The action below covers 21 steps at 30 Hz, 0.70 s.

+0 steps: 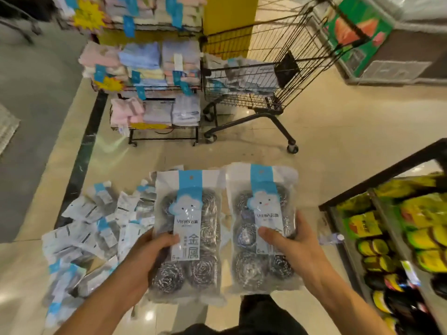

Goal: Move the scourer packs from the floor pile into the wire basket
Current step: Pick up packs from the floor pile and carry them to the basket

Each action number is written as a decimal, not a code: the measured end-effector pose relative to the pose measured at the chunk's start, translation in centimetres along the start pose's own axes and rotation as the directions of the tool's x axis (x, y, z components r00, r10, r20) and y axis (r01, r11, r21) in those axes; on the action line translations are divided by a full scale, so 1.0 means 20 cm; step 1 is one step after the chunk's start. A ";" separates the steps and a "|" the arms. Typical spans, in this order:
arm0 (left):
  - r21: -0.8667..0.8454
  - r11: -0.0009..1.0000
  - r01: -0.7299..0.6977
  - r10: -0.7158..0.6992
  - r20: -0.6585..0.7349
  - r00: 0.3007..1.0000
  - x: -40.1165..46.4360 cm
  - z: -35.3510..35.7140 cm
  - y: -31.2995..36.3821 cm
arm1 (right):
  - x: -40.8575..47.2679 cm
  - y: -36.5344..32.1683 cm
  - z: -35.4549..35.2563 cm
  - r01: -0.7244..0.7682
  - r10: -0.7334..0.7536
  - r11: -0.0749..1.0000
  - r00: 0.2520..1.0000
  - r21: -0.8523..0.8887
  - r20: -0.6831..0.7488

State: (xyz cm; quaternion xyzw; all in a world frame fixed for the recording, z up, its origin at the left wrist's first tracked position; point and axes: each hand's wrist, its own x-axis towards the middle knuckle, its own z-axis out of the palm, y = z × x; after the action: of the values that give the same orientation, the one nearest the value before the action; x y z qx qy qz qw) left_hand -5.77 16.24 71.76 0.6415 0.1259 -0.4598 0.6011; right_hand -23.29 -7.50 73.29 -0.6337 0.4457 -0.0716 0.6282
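At lower centre, the left hand point(147, 252) grips one scourer pack point(187, 235), the right hand point(294, 247) another point(262, 228); the pile point(96, 233) lies lower left, what looks like the wire basket point(377, 238) far right.

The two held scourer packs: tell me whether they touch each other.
Cannot tell. In the head view the left pack and right pack sit edge to edge; clear bag margins hide any gap.

We reach both bare forearms forward and low. Our left hand point(147, 252) and right hand point(294, 250) each keep a curled grip, thumbs on top, fingers beneath.
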 end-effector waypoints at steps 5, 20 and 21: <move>0.010 1.000 0.019 -0.019 0.018 1.000 0.21 0.60 0.10 | 0.35 -0.08 -0.53 0.019 -0.019 1.000 1.000 0.010 -0.010; -0.042 0.998 0.035 -0.040 -0.124 0.991 1.09 1.54 0.78 | 1.57 -0.51 -1.14 -0.041 0.041 0.998 0.999 -0.038 0.008; -0.037 0.999 0.036 -0.039 -0.096 0.995 1.15 1.60 0.86 | 1.68 -0.56 -1.16 -0.040 0.040 0.998 0.999 -0.049 0.004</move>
State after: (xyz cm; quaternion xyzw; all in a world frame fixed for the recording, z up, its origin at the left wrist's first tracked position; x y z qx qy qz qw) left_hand 5.01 -25.43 70.62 0.6497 0.1748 -0.4372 0.5968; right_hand -13.22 -48.49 71.78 -0.6399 0.4584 -0.0464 0.6151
